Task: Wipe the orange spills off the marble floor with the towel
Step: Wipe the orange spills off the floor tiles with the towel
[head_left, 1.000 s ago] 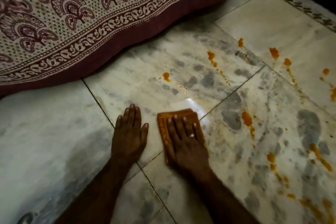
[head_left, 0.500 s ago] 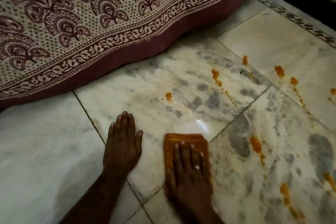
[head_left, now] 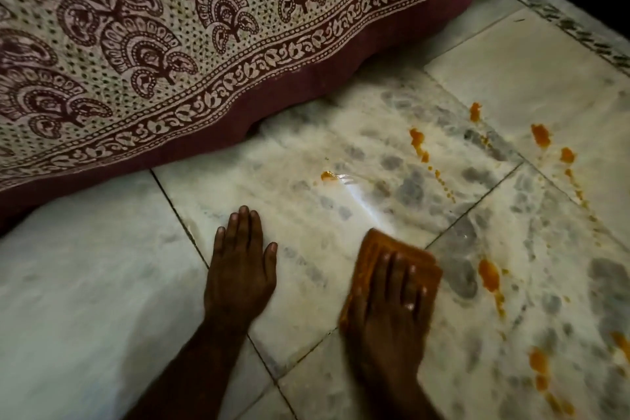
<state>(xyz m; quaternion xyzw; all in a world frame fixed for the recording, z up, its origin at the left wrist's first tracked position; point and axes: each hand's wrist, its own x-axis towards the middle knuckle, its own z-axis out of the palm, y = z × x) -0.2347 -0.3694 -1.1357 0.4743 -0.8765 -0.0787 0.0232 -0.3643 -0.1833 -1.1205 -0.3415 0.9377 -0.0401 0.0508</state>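
My right hand (head_left: 388,310) lies flat with spread fingers on a folded orange towel (head_left: 375,249), pressing it onto the white and grey marble floor (head_left: 102,283). A wet shiny streak runs from the towel up to a small orange spill (head_left: 328,176). More orange spills lie to the right: a blob with a trail of drops (head_left: 417,140), a blob (head_left: 540,135) further right, and a larger one (head_left: 489,274) just right of the towel. My left hand (head_left: 240,269) rests flat on the floor, left of the towel, holding nothing.
A patterned maroon and cream bedcover (head_left: 170,44) hangs down to the floor across the back and left. A dark patterned floor border (head_left: 572,24) runs along the far right. Further orange drips (head_left: 538,361) trail toward the lower right corner.
The towel under my right hand has slid forward and back, smearing the nearest small spill into a wet streak. The view has tilted up slightly. My left hand stays planted.
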